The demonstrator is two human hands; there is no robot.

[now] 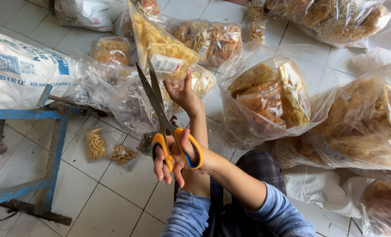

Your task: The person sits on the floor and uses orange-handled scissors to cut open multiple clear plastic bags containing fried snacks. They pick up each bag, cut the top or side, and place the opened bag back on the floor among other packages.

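Landmark: scissors (160, 109), orange and blue handles, long grey blades; all places given relative to these.
Right hand (178, 156): clamped on the scissor handles, fingers through both loops, forearm in a blue sleeve coming up from below.
Left hand (184, 92): just right of the blades, closed on the lower edge of a clear packet of yellow snacks (160, 44) with a white label, holding it up.
Blades: parted in a narrow V, tips just under and left of the label, apparently apart from the plastic; contact not clear.
Scissors axis: long axis runs from the handles at lower right up to the tips at upper left, steep, near upright; tips point up and away from the body.
Packet position: directly above the blade tips, tilted, long side leaning up and left.
Step in hand (judgement): lining open blades up with the packet's lower edge, cut not yet made.
Next move calls for (judgement): edge fed between the blades, film held taut by the left hand, fingers kept out of the V, then a firm squeeze.
Surroundings: large clear bags of fried crackers (265, 96) right of the blades; blue metal frame (55, 145) left; two small filled packets (108, 149) on the white tiled floor (94, 197) lower left.
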